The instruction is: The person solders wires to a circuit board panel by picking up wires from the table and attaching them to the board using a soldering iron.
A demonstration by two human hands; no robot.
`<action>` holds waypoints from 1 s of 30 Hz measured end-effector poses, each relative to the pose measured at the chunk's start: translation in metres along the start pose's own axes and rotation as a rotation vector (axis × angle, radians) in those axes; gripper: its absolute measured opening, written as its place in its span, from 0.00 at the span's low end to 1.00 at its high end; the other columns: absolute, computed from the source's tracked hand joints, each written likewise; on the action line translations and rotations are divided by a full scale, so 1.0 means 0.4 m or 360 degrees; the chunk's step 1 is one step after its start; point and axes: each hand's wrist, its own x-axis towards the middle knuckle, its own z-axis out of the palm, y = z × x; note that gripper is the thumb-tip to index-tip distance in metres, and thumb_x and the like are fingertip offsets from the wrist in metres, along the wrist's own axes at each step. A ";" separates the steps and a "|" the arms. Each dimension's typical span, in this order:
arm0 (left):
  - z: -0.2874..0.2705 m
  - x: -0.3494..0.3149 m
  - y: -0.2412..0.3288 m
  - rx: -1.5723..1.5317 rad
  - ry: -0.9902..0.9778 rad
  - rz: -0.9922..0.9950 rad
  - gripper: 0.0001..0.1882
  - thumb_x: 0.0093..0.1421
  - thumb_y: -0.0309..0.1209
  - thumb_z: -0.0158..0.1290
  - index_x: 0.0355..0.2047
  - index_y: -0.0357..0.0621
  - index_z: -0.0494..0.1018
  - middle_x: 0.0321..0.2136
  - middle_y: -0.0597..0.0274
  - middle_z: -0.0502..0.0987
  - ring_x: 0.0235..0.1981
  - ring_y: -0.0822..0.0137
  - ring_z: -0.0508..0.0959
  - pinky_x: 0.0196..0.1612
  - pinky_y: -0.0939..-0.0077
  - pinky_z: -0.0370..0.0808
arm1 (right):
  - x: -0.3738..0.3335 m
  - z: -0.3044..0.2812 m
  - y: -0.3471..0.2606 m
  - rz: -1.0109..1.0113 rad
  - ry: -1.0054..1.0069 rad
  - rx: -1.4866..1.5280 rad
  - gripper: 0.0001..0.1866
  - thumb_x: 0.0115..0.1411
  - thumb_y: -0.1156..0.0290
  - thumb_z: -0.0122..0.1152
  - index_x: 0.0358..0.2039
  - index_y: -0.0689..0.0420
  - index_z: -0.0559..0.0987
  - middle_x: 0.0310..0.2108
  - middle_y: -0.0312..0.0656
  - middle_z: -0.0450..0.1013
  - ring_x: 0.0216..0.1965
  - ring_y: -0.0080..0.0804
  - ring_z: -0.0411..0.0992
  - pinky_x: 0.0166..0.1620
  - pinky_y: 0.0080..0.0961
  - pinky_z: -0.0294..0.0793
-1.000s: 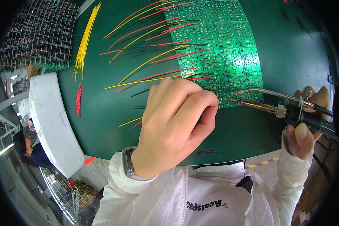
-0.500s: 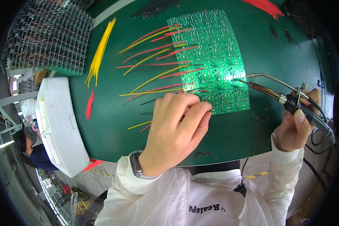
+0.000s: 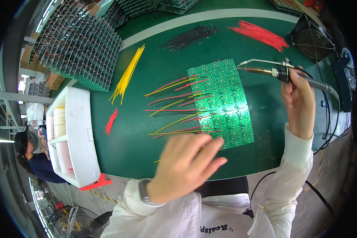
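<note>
A green circuit board panel (image 3: pixel 228 105) lies on the table, with red, yellow and black wires (image 3: pixel 174 114) reaching out from its left side. My left hand (image 3: pixel 186 166) hovers at the panel's near left corner, thumb and forefinger apart; its curled fingers are partly hidden, and it covers the nearest wires. In my right hand (image 3: pixel 299 103) is a soldering iron (image 3: pixel 265 71) with a thin metal feed tube above its tip. The iron points left, its tip just beyond the panel's upper right edge.
Bundles of yellow wires (image 3: pixel 127 75), short red wires (image 3: pixel 112 121), black wires (image 3: pixel 190 37) and red wires (image 3: pixel 260 35) lie around the panel. At left are a white foam box (image 3: pixel 80 139) and stacked boards (image 3: pixel 79 43). A fan (image 3: pixel 311 41) stands far right; a person (image 3: pixel 39 162) sits left.
My right hand has drawn the soldering iron off the panel's middle toward its far right edge. My left thumb and forefinger have parted. The view has tilted, showing more of the table's far side.
</note>
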 end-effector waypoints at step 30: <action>-0.069 0.205 -0.605 0.0050 0.0532 -0.0856 0.07 0.55 0.28 0.52 0.29 0.36 0.75 0.21 0.56 0.77 0.22 0.70 0.77 0.28 0.80 0.71 | 0.102 0.044 0.100 0.0058 0.0133 -0.0110 0.08 0.53 0.68 0.58 0.31 0.57 0.72 0.17 0.31 0.65 0.16 0.15 0.60 0.19 0.11 0.53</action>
